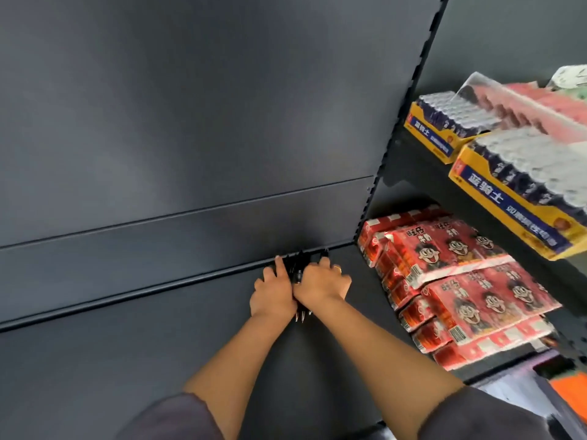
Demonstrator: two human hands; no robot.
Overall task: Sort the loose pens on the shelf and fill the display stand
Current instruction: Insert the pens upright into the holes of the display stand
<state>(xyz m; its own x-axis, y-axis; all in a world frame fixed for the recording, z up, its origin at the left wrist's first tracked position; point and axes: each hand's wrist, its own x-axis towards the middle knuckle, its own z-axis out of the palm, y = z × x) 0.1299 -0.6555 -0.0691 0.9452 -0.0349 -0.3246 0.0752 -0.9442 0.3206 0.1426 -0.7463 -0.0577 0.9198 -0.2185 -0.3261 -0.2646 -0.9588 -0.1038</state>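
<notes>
A bunch of black pens (297, 268) lies on the dark grey shelf (127, 360), near its back edge. Their silver tips stick out toward me below my wrists. My left hand (270, 292) and my right hand (320, 281) press in on the bunch from either side, fingers curled round it. The pens' top ends show between the fingertips against the back panel. No display stand is in view.
Red drink packs (457, 281) are stacked on the shelf bay to the right. Above them stand yellow-and-blue trays of cans (521, 182). A slotted upright (397, 128) divides the bays. The dark back panel (190, 122) rises behind the pens.
</notes>
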